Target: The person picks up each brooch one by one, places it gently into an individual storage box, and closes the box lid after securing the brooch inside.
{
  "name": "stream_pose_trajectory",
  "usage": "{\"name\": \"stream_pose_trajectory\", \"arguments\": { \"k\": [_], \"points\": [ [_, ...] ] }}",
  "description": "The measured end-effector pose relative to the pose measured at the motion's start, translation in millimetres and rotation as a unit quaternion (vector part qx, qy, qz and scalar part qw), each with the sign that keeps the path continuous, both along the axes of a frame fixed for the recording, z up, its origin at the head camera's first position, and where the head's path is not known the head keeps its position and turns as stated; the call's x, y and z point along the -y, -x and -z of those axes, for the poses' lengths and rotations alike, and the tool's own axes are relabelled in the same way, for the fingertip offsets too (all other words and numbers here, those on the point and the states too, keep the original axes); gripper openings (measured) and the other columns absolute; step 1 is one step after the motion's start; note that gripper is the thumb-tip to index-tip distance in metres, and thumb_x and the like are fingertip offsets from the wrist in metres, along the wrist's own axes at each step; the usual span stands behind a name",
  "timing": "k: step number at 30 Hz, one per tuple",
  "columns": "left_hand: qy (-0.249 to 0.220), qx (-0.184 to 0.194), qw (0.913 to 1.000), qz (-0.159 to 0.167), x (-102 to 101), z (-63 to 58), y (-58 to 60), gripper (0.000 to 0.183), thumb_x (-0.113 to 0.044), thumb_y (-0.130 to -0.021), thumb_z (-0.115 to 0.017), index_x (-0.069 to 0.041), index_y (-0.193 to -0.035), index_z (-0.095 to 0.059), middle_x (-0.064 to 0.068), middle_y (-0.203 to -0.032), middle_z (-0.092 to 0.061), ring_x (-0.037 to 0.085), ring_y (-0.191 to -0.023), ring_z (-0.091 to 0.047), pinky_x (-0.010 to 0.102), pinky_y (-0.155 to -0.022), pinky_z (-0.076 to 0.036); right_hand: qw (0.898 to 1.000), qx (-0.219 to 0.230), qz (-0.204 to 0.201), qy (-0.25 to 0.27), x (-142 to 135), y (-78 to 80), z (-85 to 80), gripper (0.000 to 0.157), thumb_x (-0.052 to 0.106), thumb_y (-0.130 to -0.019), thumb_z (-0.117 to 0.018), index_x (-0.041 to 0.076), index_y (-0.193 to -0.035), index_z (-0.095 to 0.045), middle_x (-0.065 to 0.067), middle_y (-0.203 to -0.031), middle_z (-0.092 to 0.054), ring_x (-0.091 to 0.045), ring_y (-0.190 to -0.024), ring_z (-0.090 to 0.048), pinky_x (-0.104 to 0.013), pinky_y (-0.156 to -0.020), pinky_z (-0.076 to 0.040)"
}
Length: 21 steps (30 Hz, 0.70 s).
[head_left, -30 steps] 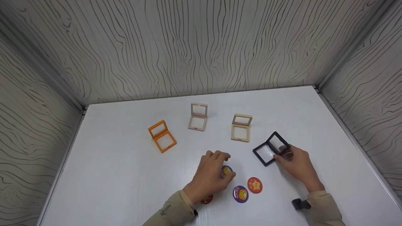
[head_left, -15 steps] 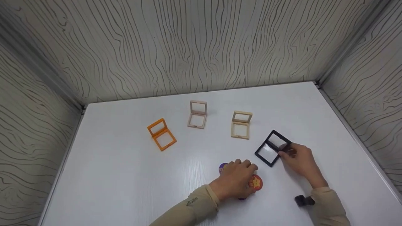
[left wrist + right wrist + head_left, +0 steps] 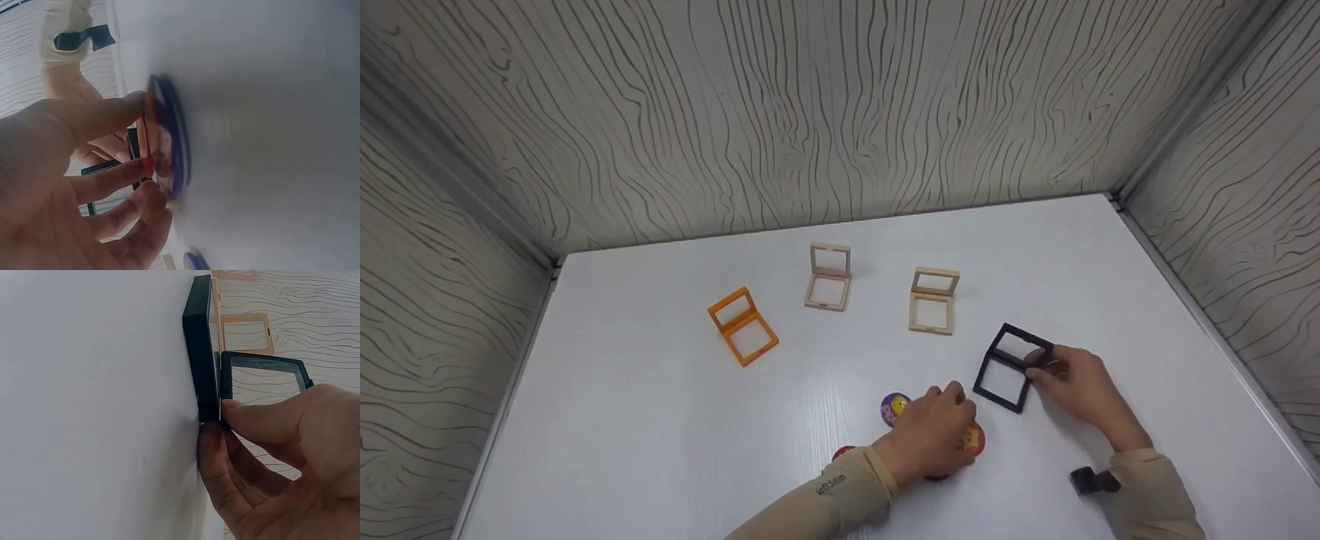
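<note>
In the head view my left hand [image 3: 930, 431] pinches a red round badge [image 3: 975, 439] with a yellow star on it, down at the white table. A purple badge [image 3: 171, 140] stands out in front of the red one in the left wrist view; from the head it is mostly covered by this hand. Another purple badge [image 3: 894, 409] lies beside the knuckles. My right hand [image 3: 1076, 382] grips an opened black square display frame [image 3: 997, 401] at its hinge side, thumb and fingers by the hinge. One half lies low along the table, the other tilts up.
An orange frame [image 3: 760, 353], a pale pink frame [image 3: 825, 306] and a beige frame [image 3: 931, 330] stand opened farther back. Another red badge [image 3: 844, 452] shows partly behind the left sleeve. Wood-grain panels [image 3: 840, 112] enclose the table's back and sides.
My left hand has moved right, from over the upper purple badge to the red star badge, and its fingers have closed in. The right hand has turned the black frame slightly.
</note>
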<state>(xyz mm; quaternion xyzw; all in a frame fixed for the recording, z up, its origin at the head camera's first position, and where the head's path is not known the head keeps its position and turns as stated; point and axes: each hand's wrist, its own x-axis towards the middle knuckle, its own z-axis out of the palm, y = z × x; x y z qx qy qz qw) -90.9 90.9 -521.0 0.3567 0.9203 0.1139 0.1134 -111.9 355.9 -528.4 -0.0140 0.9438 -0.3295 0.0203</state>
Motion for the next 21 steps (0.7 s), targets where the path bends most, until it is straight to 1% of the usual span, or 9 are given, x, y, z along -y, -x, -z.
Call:
{"name": "stream_pose_trajectory", "arguments": {
  "k": [3,6,9,12,15,17,20,21],
  "points": [
    [-0.027,0.04,0.9987,-0.015,2.4,-1.5,0.5,0.052,-0.04,-0.088,-0.09,-0.021,-0.132,-0.07,-0.004,-0.122,-0.065,0.004,-0.093,-0.06,0.017,-0.079,-0.053,1.0,-0.007,-0.012,0.0,1.1,-0.8,-1.3,0.013,0.006,-0.096,-0.077,0.002,-0.109,-0.076,-0.013,-0.104,-0.078,-0.034,-0.102,-0.074,-0.035,-0.088,-0.058],
    [-0.054,0.081,0.9946,-0.034,4.8,-3.3,1.6,0.046,-0.03,-0.09,-0.088,-0.019,-0.131,-0.069,-0.004,-0.113,-0.067,0.002,-0.089,-0.059,0.016,-0.077,-0.052,1.0,-0.015,-0.016,0.005,1.5,-1.8,-1.4,0.012,0.006,-0.096,-0.077,0.002,-0.108,-0.077,-0.011,-0.102,-0.078,-0.032,-0.1,-0.074,-0.029,-0.085,-0.057],
    [-0.083,0.121,0.9877,-0.055,6.2,-5.8,3.0,0.035,-0.02,-0.095,-0.083,-0.018,-0.127,-0.07,-0.005,-0.107,-0.068,0.002,-0.088,-0.059,0.016,-0.076,-0.052,1.0,-0.02,-0.013,0.001,0.9,-4.5,-0.6,0.012,0.005,-0.097,-0.076,0.003,-0.109,-0.077,-0.01,-0.102,-0.078,-0.03,-0.101,-0.074,-0.026,-0.086,-0.057],
    [-0.106,0.14,0.982,-0.068,7.8,-8.6,4.3,0.028,-0.014,-0.098,-0.077,-0.015,-0.126,-0.071,-0.003,-0.106,-0.07,0.002,-0.09,-0.062,0.016,-0.075,-0.053,1.0,-0.019,-0.01,0.0,0.6,-7.7,0.8,0.013,0.005,-0.097,-0.076,0.003,-0.11,-0.076,-0.011,-0.104,-0.078,-0.031,-0.102,-0.074,-0.026,-0.086,-0.057],
    [-0.129,0.149,0.9772,-0.078,11.4,-10.7,5.6,0.026,-0.011,-0.099,-0.075,-0.013,-0.124,-0.072,-0.001,-0.108,-0.073,0.003,-0.092,-0.066,0.016,-0.075,-0.055,1.0,-0.013,-0.008,0.004,1.6,-11.2,1.6,0.012,0.005,-0.097,-0.076,0.003,-0.109,-0.077,-0.012,-0.105,-0.079,-0.032,-0.103,-0.074,-0.027,-0.087,-0.057],
    [-0.148,0.166,0.9707,-0.09,14.5,-11.8,6.9,0.023,-0.01,-0.099,-0.075,-0.012,-0.122,-0.073,0.0,-0.108,-0.074,0.002,-0.09,-0.066,0.016,-0.074,-0.056,1.0,-0.008,-0.006,0.007,2.7,-13.5,1.9,0.012,0.005,-0.097,-0.076,0.004,-0.109,-0.077,-0.012,-0.105,-0.079,-0.033,-0.103,-0.074,-0.029,-0.088,-0.057],
    [-0.186,0.194,0.9561,-0.116,20.0,-11.9,9.6,0.018,-0.008,-0.099,-0.074,-0.01,-0.117,-0.074,0.001,-0.103,-0.075,0.002,-0.082,-0.064,0.017,-0.067,-0.056,1.0,-0.003,-0.004,0.011,4.5,-16.5,1.9,0.012,0.006,-0.097,-0.077,0.004,-0.108,-0.077,-0.012,-0.105,-0.08,-0.033,-0.103,-0.075,-0.03,-0.089,-0.057],
    [-0.197,0.196,0.9528,-0.122,21.7,-11.5,10.6,0.017,-0.008,-0.099,-0.074,-0.009,-0.116,-0.074,0.001,-0.101,-0.075,0.002,-0.079,-0.063,0.017,-0.065,-0.055,1.0,-0.002,-0.003,0.012,5.1,-17.3,1.9,0.012,0.007,-0.097,-0.077,0.004,-0.108,-0.077,-0.011,-0.104,-0.08,-0.033,-0.103,-0.075,-0.03,-0.088,-0.057]
  ]
}}
